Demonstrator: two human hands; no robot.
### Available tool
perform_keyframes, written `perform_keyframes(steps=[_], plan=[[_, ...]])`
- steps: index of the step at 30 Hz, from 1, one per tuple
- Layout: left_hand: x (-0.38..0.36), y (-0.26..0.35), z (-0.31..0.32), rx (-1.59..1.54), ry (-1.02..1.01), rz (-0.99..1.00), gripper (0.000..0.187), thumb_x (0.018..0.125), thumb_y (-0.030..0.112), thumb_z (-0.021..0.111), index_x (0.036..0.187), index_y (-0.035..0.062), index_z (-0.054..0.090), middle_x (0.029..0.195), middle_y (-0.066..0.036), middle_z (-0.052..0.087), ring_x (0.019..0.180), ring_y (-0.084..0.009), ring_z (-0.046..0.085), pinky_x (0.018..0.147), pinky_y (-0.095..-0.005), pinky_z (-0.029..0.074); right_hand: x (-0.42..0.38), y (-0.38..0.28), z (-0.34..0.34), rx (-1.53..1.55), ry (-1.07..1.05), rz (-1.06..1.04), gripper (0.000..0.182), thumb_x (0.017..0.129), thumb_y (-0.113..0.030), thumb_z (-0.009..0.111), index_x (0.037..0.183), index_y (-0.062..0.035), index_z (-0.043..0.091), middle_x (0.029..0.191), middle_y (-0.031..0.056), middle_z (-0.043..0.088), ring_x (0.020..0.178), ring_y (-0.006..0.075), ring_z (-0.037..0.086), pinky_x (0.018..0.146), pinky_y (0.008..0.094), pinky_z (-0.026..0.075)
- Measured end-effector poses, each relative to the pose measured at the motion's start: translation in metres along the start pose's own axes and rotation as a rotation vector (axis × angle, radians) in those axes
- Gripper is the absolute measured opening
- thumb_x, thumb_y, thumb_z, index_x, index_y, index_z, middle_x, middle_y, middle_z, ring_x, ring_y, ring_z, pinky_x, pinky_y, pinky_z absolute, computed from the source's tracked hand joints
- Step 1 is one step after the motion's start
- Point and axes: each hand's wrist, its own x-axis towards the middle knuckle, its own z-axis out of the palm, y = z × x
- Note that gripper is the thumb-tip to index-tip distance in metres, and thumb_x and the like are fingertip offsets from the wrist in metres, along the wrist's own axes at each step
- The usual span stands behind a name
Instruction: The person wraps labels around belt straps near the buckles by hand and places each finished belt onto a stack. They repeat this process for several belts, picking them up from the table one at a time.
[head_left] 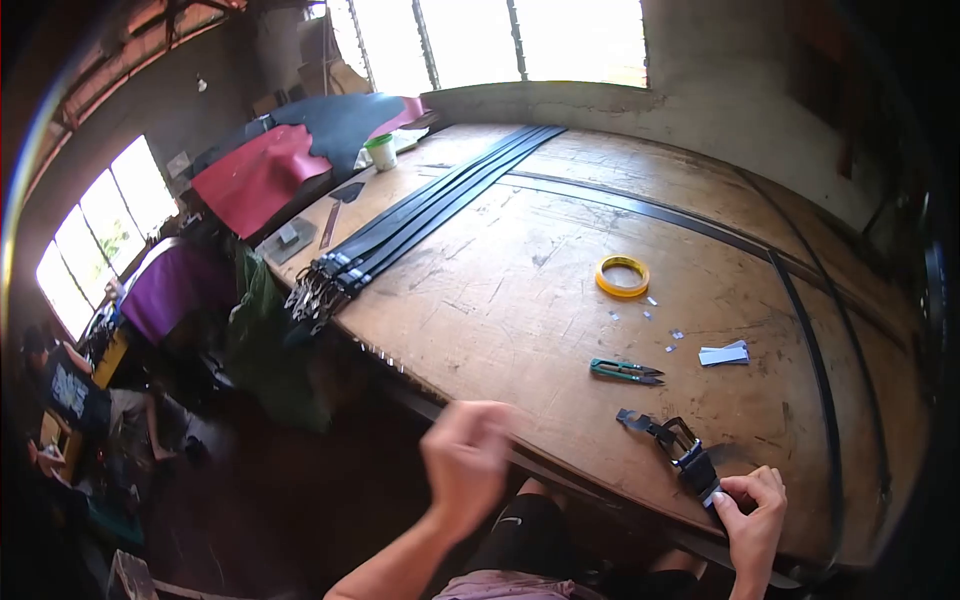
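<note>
My right hand [752, 512] pinches the near end of a dark strap with a metal buckle [683, 452] that lies on the wooden table [520, 280] by its front edge. My left hand [466, 462] is blurred, held in a loose fist over the table's near edge, and I cannot make out anything in it. Small green thread snips [624, 371] lie on the table just beyond the two hands.
A yellow tape roll [622, 276] and white paper slips [724, 354] lie mid-table. Several long black belts [420, 205] with buckles run toward the far window. Thin black straps [800, 310] cross the right side. Red leather [258, 175] and a white-and-green cup [381, 152] sit far left.
</note>
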Motion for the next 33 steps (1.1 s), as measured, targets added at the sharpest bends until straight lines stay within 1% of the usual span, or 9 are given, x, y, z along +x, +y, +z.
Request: perform_keyframes(steps=[2, 6, 10, 13, 22, 24, 28, 31, 33], plan=[[0.020, -0.049, -0.036, -0.020, 0.129, -0.251, 0.014, 0.100, 0.012, 0.069, 0.092, 0.0002, 0.072, 0.075, 0.002, 0.062, 0.065, -0.0047, 0.055, 0.056, -0.0229, 0.046, 0.000, 0.000, -0.001, -0.012, 0.002, -0.010, 0.017, 0.068, 0.008, 0.077, 0.083, 0.0008, 0.072, 0.079, 0.0066, 0.054, 0.079, 0.0212, 0.054, 0.068, 0.0342, 0.043], [0.035, -0.082, -0.057, 0.043, 0.242, -0.357, 0.023, 0.099, 0.016, 0.072, 0.085, -0.0010, 0.070, 0.065, 0.004, 0.056, 0.059, -0.0030, 0.048, 0.051, -0.0239, 0.038, 0.000, -0.002, 0.002, 0.054, 0.000, 0.068, 0.017, 0.068, 0.007, 0.077, 0.082, 0.0006, 0.071, 0.079, 0.0064, 0.054, 0.080, 0.0215, 0.054, 0.071, 0.0346, 0.043], [0.031, -0.085, -0.048, 0.091, 0.198, -0.309, 0.022, 0.099, 0.017, 0.071, 0.086, 0.0007, 0.068, 0.070, 0.002, 0.059, 0.055, -0.0037, 0.050, 0.048, -0.0210, 0.043, 0.000, 0.000, 0.000, 0.054, -0.009, 0.058, 0.017, 0.069, 0.008, 0.076, 0.083, 0.0010, 0.071, 0.080, 0.0069, 0.054, 0.080, 0.0213, 0.054, 0.070, 0.0337, 0.045], [0.029, -0.078, -0.041, 0.122, 0.174, -0.314, 0.024, 0.098, 0.018, 0.073, 0.083, 0.0003, 0.067, 0.067, 0.003, 0.058, 0.056, -0.0030, 0.048, 0.050, -0.0215, 0.041, 0.001, -0.006, -0.002, 0.025, -0.025, 0.109, 0.017, 0.067, -0.001, 0.081, 0.082, -0.0037, 0.073, 0.077, 0.0046, 0.056, 0.081, 0.0231, 0.053, 0.080, 0.0367, 0.041], [0.029, -0.063, -0.029, 0.190, 0.151, -0.114, 0.018, 0.096, 0.010, 0.070, 0.083, -0.0028, 0.067, 0.068, -0.003, 0.061, 0.061, -0.0084, 0.052, 0.057, -0.0287, 0.044, 0.002, -0.006, -0.001, 0.049, 0.003, 0.108, 0.018, 0.065, 0.000, 0.082, 0.082, -0.0049, 0.075, 0.074, 0.0038, 0.057, 0.081, 0.0223, 0.054, 0.080, 0.0365, 0.040], [0.031, -0.044, -0.030, 0.030, 0.038, -0.121, 0.010, 0.095, 0.006, 0.070, 0.089, -0.0014, 0.067, 0.073, 0.000, 0.058, 0.066, -0.0081, 0.049, 0.062, -0.0263, 0.042, 0.003, -0.007, -0.002, 0.042, 0.007, 0.102, 0.018, 0.065, -0.001, 0.083, 0.081, -0.0060, 0.076, 0.075, 0.0030, 0.059, 0.079, 0.0228, 0.055, 0.079, 0.0379, 0.040], [0.049, -0.001, -0.014, -0.283, -0.540, -0.099, 0.004, 0.094, 0.004, 0.071, 0.093, 0.0015, 0.068, 0.088, 0.000, 0.057, 0.084, -0.0102, 0.051, 0.075, -0.0256, 0.039, 0.005, -0.002, -0.004, -0.004, 0.008, 0.015, 0.015, 0.068, -0.007, 0.084, 0.081, -0.0089, 0.078, 0.076, 0.0030, 0.061, 0.082, 0.0235, 0.058, 0.079, 0.0381, 0.041], [0.049, 0.024, 0.026, -0.465, -0.795, -0.079, 0.004, 0.093, 0.004, 0.072, 0.094, 0.0028, 0.068, 0.094, -0.002, 0.061, 0.090, -0.0128, 0.054, 0.079, -0.0275, 0.041, 0.004, -0.001, -0.007, 0.023, -0.015, 0.027, 0.015, 0.069, -0.009, 0.084, 0.083, -0.0101, 0.079, 0.077, 0.0023, 0.061, 0.083, 0.0229, 0.058, 0.079, 0.0377, 0.041], [0.046, 0.043, 0.051, -0.463, -0.977, 0.180, 0.005, 0.092, 0.004, 0.072, 0.094, 0.0047, 0.067, 0.101, -0.005, 0.063, 0.097, -0.0196, 0.056, 0.085, -0.0322, 0.044, 0.003, 0.002, -0.007, 0.022, -0.023, 0.024, 0.014, 0.070, -0.011, 0.085, 0.084, -0.0115, 0.080, 0.078, 0.0014, 0.062, 0.084, 0.0222, 0.059, 0.079, 0.0379, 0.040]])
